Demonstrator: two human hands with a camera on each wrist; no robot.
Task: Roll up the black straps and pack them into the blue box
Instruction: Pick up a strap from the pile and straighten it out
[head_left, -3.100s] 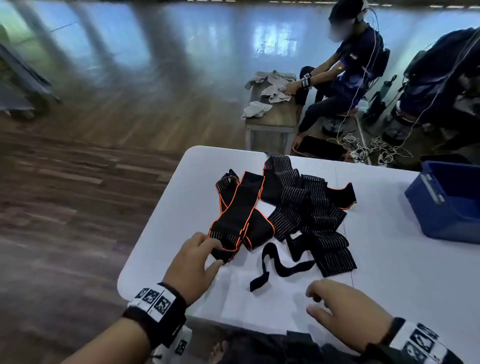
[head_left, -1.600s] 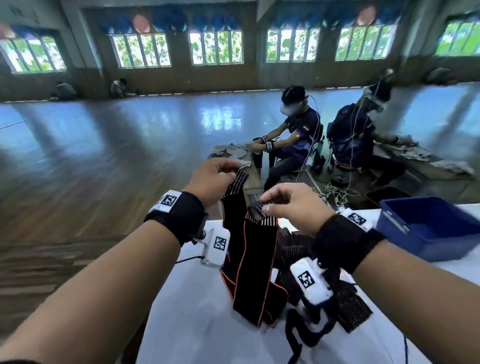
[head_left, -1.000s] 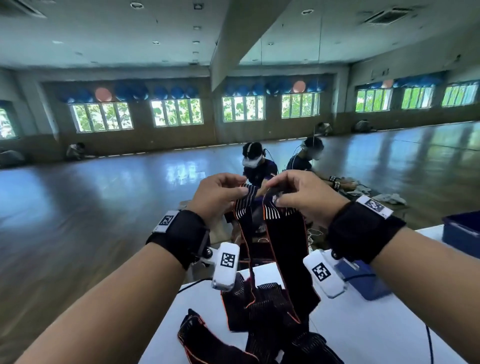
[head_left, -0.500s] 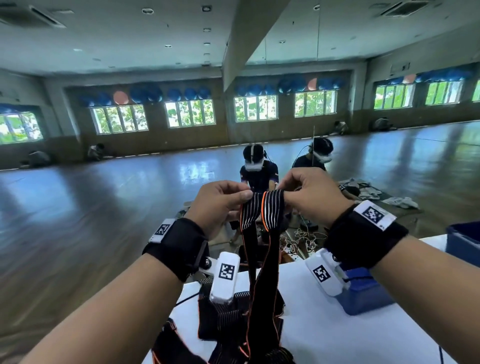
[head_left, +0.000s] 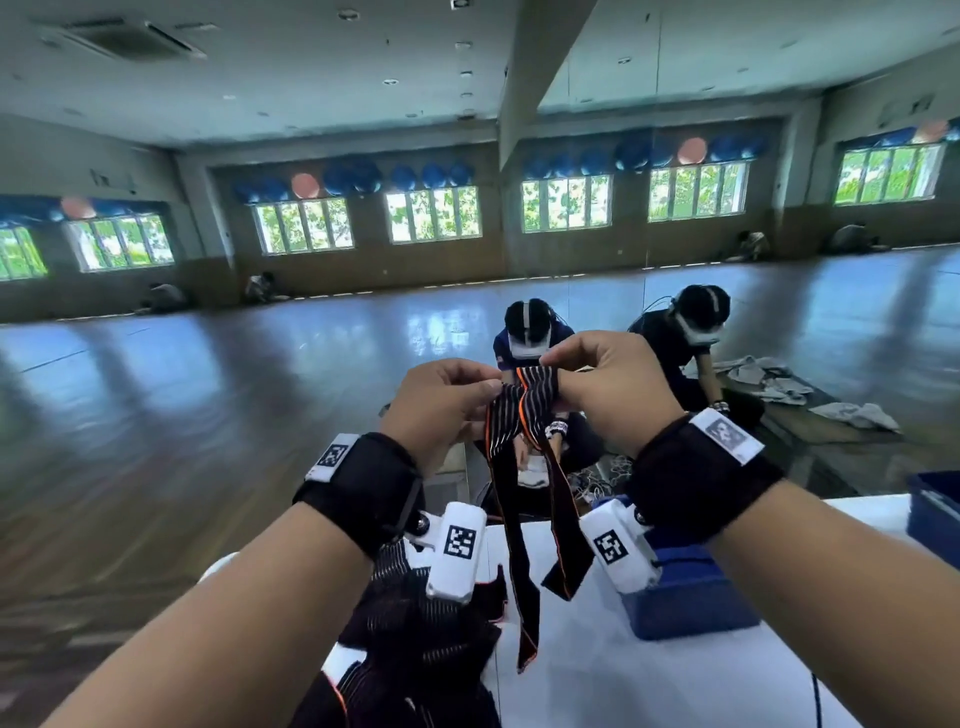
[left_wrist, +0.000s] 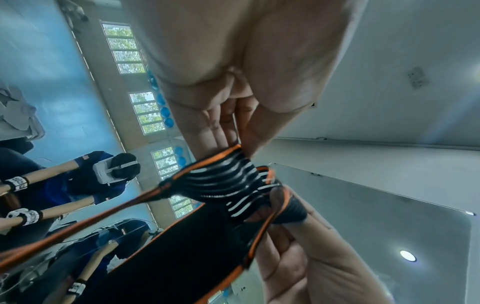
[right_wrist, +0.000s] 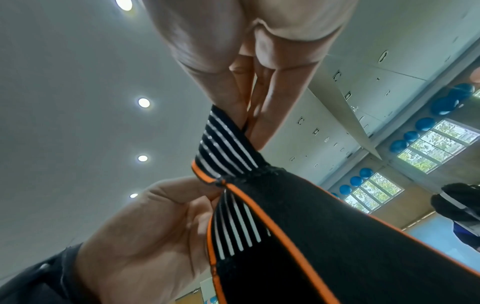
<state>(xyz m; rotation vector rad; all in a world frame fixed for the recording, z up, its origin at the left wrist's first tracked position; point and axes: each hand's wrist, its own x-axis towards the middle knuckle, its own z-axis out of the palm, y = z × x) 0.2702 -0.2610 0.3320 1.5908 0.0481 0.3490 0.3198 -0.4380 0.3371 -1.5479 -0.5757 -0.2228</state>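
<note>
Lifted higher than a moment ago, the black strap (head_left: 524, 415) now has its striped ends crossed rather than side by side. Left hand (head_left: 441, 410) pinches one striped end; right hand (head_left: 608, 387) pinches the other, each grip closed on the fabric, knuckles nearly touching. Both orange-edged tails hang down over the white table (head_left: 623, 670). More black straps (head_left: 415, 639) lie heaped at seven o'clock under the left wrist. One blue box (head_left: 691, 597) sits at four o'clock behind the right wrist; another blue box (head_left: 932, 512) shows at three o'clock.
</note>
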